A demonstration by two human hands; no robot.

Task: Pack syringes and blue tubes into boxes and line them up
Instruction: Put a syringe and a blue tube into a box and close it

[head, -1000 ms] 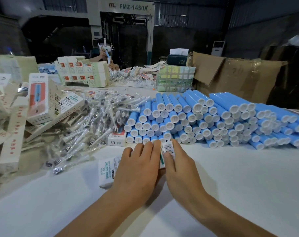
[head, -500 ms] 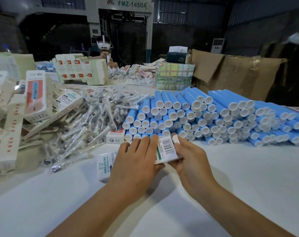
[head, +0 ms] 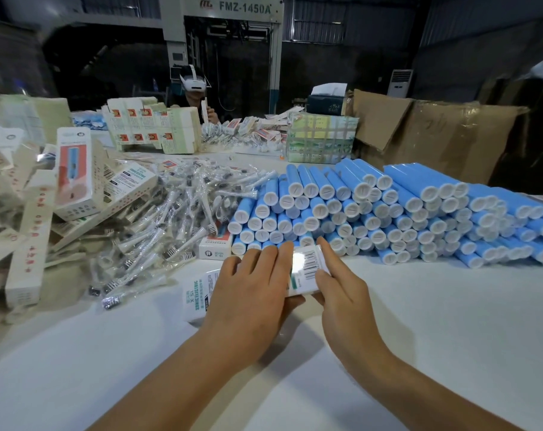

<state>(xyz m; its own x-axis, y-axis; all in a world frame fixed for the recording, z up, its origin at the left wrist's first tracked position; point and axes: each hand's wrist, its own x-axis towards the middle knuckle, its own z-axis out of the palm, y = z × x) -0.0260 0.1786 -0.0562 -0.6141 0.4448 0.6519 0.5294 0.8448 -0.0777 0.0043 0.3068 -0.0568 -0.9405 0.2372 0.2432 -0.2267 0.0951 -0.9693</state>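
At the left edge of the frame a loose heap of flat and folded cartons (head: 30,219) is seen, and just to its right a tangle of bagged syringes (head: 170,219) is spread over the tabletop (head: 450,321). At lower centre a white box (head: 307,269) with a barcode is held just above the tabletop, close in front of the stack of blue tubes (head: 373,219) that fills the right of the frame. The left hand (head: 251,293) is laid over the box, fingers on top and thumb tucked beneath; the right hand (head: 341,287) has its grip pinched on the box's right end. A second box (head: 197,295) lies flat, partly hidden under the left hand. A risk is judged: if the held box is pushed forward, the lowest tube ends could be struck and the stack set rolling. Whether the end flap is tucked cannot be told; if loose, contents could slip out.
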